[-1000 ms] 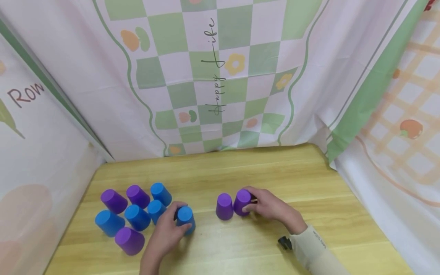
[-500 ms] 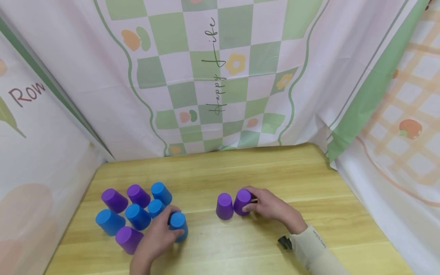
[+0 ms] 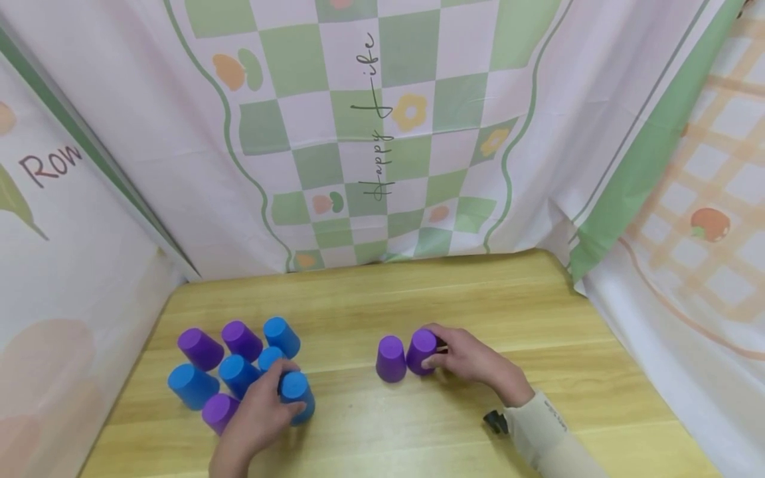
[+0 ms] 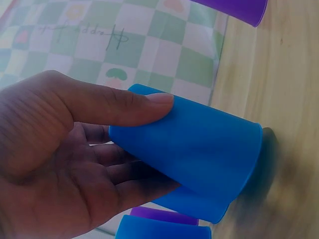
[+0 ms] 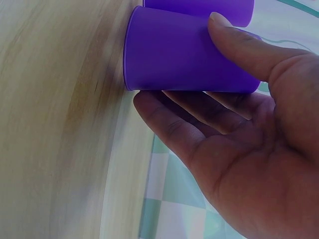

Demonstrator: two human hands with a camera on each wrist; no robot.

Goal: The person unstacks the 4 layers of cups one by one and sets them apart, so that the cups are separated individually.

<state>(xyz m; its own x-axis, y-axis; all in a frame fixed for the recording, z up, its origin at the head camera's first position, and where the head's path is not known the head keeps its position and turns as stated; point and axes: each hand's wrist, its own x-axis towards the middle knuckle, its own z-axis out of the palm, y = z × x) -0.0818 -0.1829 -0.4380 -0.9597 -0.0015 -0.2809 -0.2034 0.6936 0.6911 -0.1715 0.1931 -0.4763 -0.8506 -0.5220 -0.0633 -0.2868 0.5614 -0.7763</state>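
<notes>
With thumb and fingers around its sides, my left hand [image 3: 259,411] grips an upside-down blue cup [image 3: 297,396] at the right edge of a group of cups. In the left wrist view the thumb lies across this blue cup [image 4: 194,144], its rim close to the table. My right hand [image 3: 469,358] holds an upside-down purple cup [image 3: 422,352] between thumb and fingers; the right wrist view has that purple cup [image 5: 174,55] with its rim at the tabletop. Just left of it stands another purple cup [image 3: 391,359], also upside down.
Several upside-down cups crowd the table's left side, among them a purple cup [image 3: 200,348], a blue cup [image 3: 193,386] and a purple cup [image 3: 219,413] partly behind my left hand. A patterned curtain [image 3: 382,166] hangs along the back edge of the wooden table [image 3: 370,438].
My left hand has moved left and toward me with the blue cup, closer to the group. My right hand and its purple cup have stayed in place.
</notes>
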